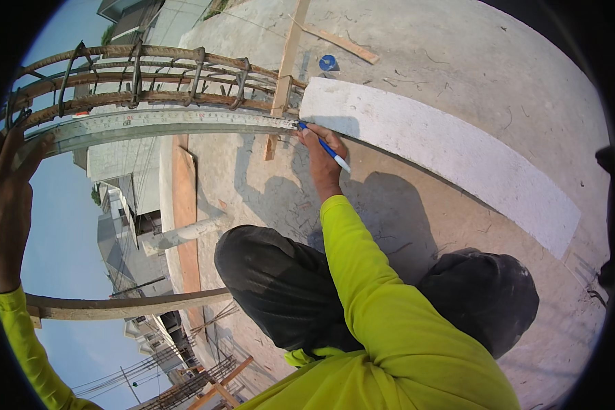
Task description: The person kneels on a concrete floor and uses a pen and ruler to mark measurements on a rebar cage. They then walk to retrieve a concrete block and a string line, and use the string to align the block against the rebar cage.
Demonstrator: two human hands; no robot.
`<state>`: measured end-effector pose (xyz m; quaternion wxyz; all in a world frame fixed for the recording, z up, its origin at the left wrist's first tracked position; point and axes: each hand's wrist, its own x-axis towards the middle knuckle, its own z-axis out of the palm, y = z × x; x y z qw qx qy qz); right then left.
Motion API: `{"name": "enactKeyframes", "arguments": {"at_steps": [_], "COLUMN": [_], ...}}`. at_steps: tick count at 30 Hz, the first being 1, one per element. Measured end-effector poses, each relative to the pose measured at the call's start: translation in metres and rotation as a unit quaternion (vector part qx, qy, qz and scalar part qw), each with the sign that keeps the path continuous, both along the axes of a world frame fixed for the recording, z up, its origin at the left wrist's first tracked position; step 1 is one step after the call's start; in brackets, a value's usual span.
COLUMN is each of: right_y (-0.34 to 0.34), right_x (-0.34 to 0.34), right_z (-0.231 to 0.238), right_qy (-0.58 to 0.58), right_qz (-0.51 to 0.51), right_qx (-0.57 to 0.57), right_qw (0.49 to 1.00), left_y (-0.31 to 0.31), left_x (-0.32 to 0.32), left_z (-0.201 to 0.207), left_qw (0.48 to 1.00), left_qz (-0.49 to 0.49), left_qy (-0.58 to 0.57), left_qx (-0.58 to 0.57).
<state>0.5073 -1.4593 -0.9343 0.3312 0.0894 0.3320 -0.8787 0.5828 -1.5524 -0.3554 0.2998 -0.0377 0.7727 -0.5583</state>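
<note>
My right hand (323, 154) is closed round a blue and white marker pen (335, 156). Its fingers are at the right end of a white tape measure blade (178, 121), which has small red and black markings. The blade stretches left beside a cage of rusty rebar (137, 75), with a grey strip along its lower edge. At the far left my left hand (12, 198) is closed on the other end of the blade; part of this hand is cut off by the picture's dark rim. A wooden batten (284, 78) crosses the cage's right end, near my right hand.
A long white slab (444, 150) lies on the concrete right of my right hand. Beyond the batten are a round blue object (328, 63) and a loose wood strip (342, 44). A plank (184, 205) lies along the left edge, with a curved beam (130, 305) below.
</note>
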Motion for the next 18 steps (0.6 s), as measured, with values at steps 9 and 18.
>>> {"name": "enactKeyframes", "arguments": {"at_steps": [9, 18], "right_y": [-0.002, 0.001], "right_x": [0.002, 0.002], "right_z": [-0.004, -0.005], "right_qy": [0.031, 0.007], "right_qz": [-0.017, -0.030], "right_qx": [0.007, 0.009], "right_qw": [0.999, 0.999], "left_y": [0.017, 0.045], "left_x": [0.002, 0.014], "left_z": [-0.011, -0.010], "left_qw": [1.000, 0.998], "left_qz": [0.024, 0.065], "left_qy": [-0.006, 0.016], "left_qx": [0.002, 0.007]}}
